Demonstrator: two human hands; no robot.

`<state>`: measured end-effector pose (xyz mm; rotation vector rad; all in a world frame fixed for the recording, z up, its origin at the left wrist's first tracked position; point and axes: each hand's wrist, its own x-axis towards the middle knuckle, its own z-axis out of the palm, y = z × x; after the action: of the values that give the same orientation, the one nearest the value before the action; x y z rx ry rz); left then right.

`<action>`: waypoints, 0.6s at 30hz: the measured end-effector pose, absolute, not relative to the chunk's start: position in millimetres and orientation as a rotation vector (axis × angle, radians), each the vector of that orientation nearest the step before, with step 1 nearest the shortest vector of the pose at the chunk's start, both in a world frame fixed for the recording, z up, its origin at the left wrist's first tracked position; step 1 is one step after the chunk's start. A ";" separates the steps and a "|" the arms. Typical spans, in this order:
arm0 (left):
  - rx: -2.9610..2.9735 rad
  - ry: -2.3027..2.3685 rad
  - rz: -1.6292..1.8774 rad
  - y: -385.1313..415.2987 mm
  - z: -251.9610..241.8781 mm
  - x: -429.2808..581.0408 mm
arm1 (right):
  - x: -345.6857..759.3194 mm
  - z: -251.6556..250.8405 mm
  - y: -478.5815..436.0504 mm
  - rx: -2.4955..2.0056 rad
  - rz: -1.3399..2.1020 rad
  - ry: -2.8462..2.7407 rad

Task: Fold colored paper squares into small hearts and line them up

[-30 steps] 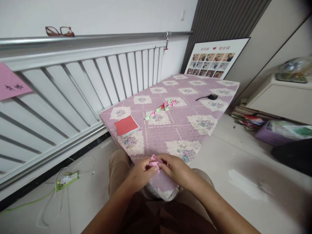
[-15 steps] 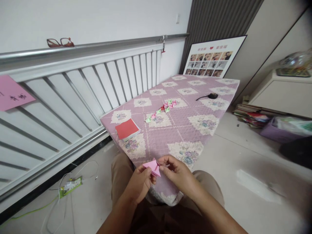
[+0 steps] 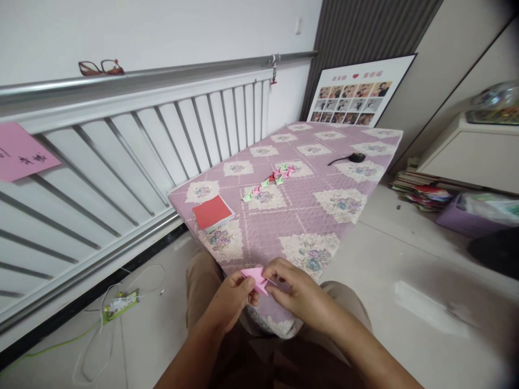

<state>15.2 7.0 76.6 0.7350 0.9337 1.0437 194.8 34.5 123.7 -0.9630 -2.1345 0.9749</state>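
Here's the big one, the purple floral-covered table (image 3: 298, 210), stretching to the far right, with a framed photo board (image 3: 357, 89) tilted up beyond its far end. At the near end, the left hand (image 3: 232, 300) and right hand (image 3: 299, 292) meet! On the left sits a red-topped paper stack (image 3: 213, 212); far right, a black object (image 3: 357, 157). And between the hands, pink folded paper (image 3: 253, 275), left fingers pinching its left side, right fingers grasping its right. Beyond, tiny folded pieces (image 3: 265, 184) trail mid-table, green, pink and red.
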 end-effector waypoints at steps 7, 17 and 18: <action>1.021 0.899 0.841 8.3 79.2 0.5 | 202.6 119.0 40.4 -0.886 0.980 -2.223; 1.236 1.017 0.841 7.9 84.0 6.1 | 202.4 116.6 41.5 -0.880 0.938 -2.224; 1.222 1.016 0.862 7.4 84.6 7.0 | 202.3 116.4 41.5 -0.875 0.914 -2.230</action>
<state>7.0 7.4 84.6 1.2221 1.0161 0.8625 202.3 41.5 116.4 -0.8753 -2.2301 0.9141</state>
